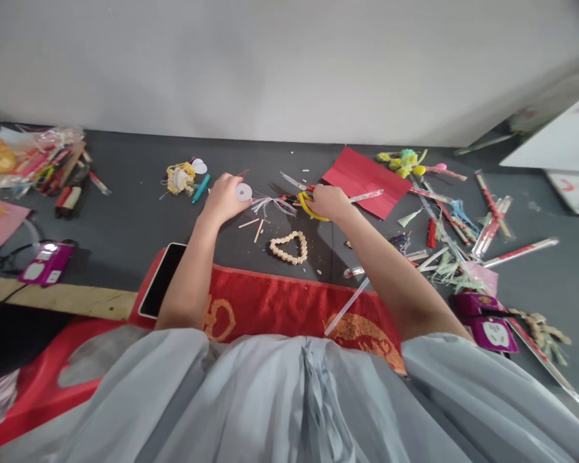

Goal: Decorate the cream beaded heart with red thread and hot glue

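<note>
My left hand (224, 198) is closed around a white spool (244, 191), whose round end faces up, and a thin red strand shows above the fingers. My right hand (329, 200) has its fingers curled at the yellow loop handle of a pair of scissors (313, 209); part of the grip is hidden. A pale blade (293, 181) points away to the upper left of that hand. Between the hands lies a bundle of white strands (273, 205). Closer to me rests a cream heart-shaped beaded loop (288, 247), touched by neither hand.
Small sticks (258, 230) lie near the loop. Red paper (367, 182) is behind my right hand. Wrapped sticks and tassels (456, 267) clutter the right side. A yarn clump (179, 178) and teal marker (201, 189) lie left. A phone (163, 281) sits beside my left forearm.
</note>
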A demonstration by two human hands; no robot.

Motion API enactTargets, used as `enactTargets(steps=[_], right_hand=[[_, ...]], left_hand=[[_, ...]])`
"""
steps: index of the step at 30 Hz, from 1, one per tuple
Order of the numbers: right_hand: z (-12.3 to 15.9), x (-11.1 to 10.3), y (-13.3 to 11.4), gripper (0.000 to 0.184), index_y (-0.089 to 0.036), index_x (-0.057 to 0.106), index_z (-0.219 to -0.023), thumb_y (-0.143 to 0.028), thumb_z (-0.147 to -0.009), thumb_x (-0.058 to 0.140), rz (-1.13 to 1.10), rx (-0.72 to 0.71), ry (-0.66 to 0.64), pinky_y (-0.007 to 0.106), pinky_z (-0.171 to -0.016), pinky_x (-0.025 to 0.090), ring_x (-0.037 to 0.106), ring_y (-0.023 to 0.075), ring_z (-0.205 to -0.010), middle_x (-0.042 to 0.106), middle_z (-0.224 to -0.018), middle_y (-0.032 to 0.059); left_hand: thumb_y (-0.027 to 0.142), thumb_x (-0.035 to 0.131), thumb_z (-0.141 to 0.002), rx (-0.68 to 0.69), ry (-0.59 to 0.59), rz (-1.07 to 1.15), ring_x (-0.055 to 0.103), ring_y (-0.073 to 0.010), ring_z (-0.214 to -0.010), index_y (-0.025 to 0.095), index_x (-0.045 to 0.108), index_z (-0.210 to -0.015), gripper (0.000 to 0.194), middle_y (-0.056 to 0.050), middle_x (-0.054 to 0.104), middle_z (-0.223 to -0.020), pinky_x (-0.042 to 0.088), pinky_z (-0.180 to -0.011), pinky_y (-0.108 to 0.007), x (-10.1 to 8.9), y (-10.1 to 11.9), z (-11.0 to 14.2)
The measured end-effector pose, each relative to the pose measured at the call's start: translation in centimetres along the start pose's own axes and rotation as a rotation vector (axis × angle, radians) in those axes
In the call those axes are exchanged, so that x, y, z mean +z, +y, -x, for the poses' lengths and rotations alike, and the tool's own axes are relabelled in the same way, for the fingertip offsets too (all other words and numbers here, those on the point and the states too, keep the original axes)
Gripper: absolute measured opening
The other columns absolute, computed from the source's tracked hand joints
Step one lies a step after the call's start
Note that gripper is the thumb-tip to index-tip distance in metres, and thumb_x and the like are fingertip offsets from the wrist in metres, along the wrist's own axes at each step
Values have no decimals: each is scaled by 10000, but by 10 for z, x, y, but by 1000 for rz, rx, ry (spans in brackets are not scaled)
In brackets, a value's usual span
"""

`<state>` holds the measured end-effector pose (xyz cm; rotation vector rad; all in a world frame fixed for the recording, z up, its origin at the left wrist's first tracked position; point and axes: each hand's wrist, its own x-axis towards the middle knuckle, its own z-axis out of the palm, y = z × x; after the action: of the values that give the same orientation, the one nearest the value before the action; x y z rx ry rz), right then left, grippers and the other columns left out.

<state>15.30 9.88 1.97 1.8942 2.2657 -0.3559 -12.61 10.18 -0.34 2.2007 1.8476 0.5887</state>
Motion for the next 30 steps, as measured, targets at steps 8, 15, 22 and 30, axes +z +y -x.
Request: enactTargets(steps=[8, 15, 22, 30], right_hand=[[-48, -10, -38, 391, -52, 706, -1258, -259, -958, 565, 41, -30, -20, 406, -933, 553, 683, 357, -1219, 694, -1298, 283], [-64, -17, -57, 373, -53, 729, -1240, -219, -925, 614, 56, -70, 10, 383, -949, 554, 696, 340, -1179, 727, -1252, 249], [-2, -43, -66, 276, -113, 773, -993, -226, -952, 525, -370, -205, 165, 331, -810, 536, 702, 233, -905, 763, -965, 124], [55, -26, -82, 559, -188, 705, -1004, -713, -948, 522, -1775, -349, -316, 211, -461, 372, 439, 65, -517, 600, -696, -9]], left_hand=[[346, 559, -961, 10, 357, 536, 705, -175, -1062, 158, 721, -1116, 293, -108, 753, -1125, 531, -1026, -323, -4, -6, -1], [564, 747, -863, 106, 340, 1051, 701, -104, -689, 201, 771, -1039, 404, -40, 750, -869, 593, -676, -238, -20, 23, 2], [535, 706, -919, 226, 351, 1106, 758, -149, -861, 284, 691, -1113, 318, -12, 759, -939, 636, -830, -312, -34, 54, 0], [499, 791, -851, 262, 297, 1273, 748, -186, -794, 334, 643, -1163, 383, 9, 767, -901, 625, -806, -365, -45, 114, 13]])
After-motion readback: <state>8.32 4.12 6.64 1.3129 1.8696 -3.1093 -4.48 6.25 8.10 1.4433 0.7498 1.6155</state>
